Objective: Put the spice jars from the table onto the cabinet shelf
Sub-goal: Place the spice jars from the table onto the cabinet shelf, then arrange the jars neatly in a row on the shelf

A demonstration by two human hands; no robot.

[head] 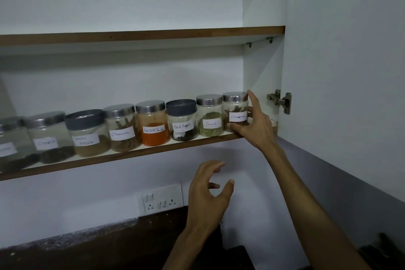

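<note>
dim, cool light | soft shadow under upper shelf (142,37) | left jars (13,142) blurred | wide-angle bend at edges

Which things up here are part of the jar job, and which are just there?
Job:
- right hand on the end Cinnamon jar
- left hand, empty, below the lower shelf
- shelved jars: Fennel, Black Pepper, Red chilli powder, second Cinnamon

Not part:
- wall socket
- door hinge
- upper shelf
</note>
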